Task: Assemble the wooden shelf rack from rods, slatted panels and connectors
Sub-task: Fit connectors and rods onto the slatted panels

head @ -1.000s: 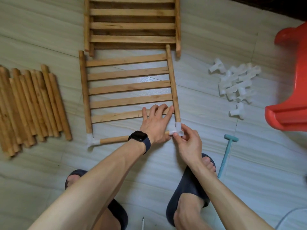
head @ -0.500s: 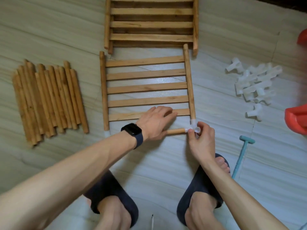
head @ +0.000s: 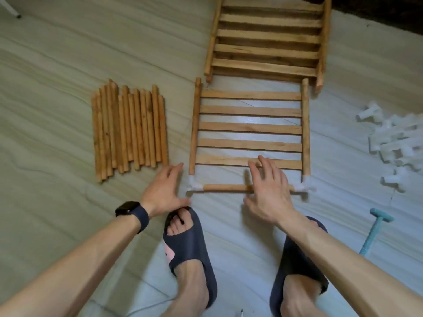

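Observation:
A slatted wooden panel point(head: 250, 128) lies flat on the floor in front of me. A wooden rod point(head: 225, 187) runs along its near edge, set into a white connector point(head: 194, 184) at the left corner and another white connector point(head: 305, 184) at the right corner. My left hand point(head: 163, 191), a dark watch on its wrist, hovers open just left of the left connector. My right hand point(head: 267, 188) is spread open over the right half of the rod and holds nothing. A bundle of loose rods point(head: 129, 129) lies to the left.
A stack of further slatted panels point(head: 267, 40) lies beyond the near panel. A heap of white connectors point(head: 393, 143) sits at the right. A teal mallet point(head: 375, 229) lies at the right by my foot. My two feet in dark slippers stand below the rod.
Both hands have let go of the rod and the right connector and now hover open. My left hand moved left to the left corner. The camera view shifted left.

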A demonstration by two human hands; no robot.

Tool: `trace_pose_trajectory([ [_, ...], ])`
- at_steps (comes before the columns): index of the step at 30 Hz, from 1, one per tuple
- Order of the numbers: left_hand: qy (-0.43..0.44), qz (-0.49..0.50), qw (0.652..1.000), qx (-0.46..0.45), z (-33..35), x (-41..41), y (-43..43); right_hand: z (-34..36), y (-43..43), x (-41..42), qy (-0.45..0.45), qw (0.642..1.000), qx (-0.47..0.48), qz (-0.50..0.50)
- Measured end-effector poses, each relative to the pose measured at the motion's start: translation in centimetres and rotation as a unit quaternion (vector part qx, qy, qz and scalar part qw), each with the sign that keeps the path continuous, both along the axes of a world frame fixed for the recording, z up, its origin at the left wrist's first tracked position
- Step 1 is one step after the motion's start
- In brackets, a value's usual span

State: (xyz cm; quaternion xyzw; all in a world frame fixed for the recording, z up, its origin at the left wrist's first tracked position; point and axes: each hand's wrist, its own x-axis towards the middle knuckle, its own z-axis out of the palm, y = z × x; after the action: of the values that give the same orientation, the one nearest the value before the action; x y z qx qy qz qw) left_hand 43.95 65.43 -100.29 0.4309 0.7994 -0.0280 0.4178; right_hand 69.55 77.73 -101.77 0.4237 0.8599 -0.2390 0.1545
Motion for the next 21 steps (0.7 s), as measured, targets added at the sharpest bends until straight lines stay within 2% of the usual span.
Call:
trace_pose_trajectory([
  [3, 0.023, -0.020, 0.999, 0.032, -1.9, 1.1, 0.0, -0.3, 1.8, -1.5, -0.049, 0.997, -0.020, 0.054],
  [7, 0.080, -0.059, 0.989, 0.106, -4.2, -0.2, 1.7, -1.4, 4.0, -2.3, -0.056, 0.996, -0.028, 0.056],
  [13, 0.016, -0.009, 0.994, 0.110, -4.4, -0.2, 1.5, -2.9, 3.8, -2.4, -0.063, 0.996, -0.012, 0.056],
  [14, -0.008, 0.024, 0.993, 0.119, -4.4, 0.1, 1.4, -2.9, 3.7, -2.4, -0.062, 0.996, -0.010, 0.056],
  [16, -0.114, 0.188, 0.966, 0.138, -4.3, 0.7, 1.6, -3.2, 3.7, -2.6, -0.063, 0.996, -0.004, 0.058],
  [18, -0.237, 0.379, 0.885, 0.133, -3.8, 1.1, 2.7, -3.4, 4.0, -2.6, -0.059, 0.997, 0.004, 0.056],
  [19, -0.263, 0.436, 0.851, 0.129, -4.0, 1.1, 3.0, -3.6, 4.0, -2.6, -0.056, 0.997, 0.006, 0.053],
  [20, -0.264, 0.464, 0.836, 0.124, -4.3, 1.1, 3.3, -3.7, 4.0, -2.5, -0.052, 0.997, 0.006, 0.049],
  [21, -0.246, 0.473, 0.837, 0.118, -4.7, 1.0, 3.4, -3.8, 3.9, -2.4, -0.048, 0.998, 0.004, 0.045],
])
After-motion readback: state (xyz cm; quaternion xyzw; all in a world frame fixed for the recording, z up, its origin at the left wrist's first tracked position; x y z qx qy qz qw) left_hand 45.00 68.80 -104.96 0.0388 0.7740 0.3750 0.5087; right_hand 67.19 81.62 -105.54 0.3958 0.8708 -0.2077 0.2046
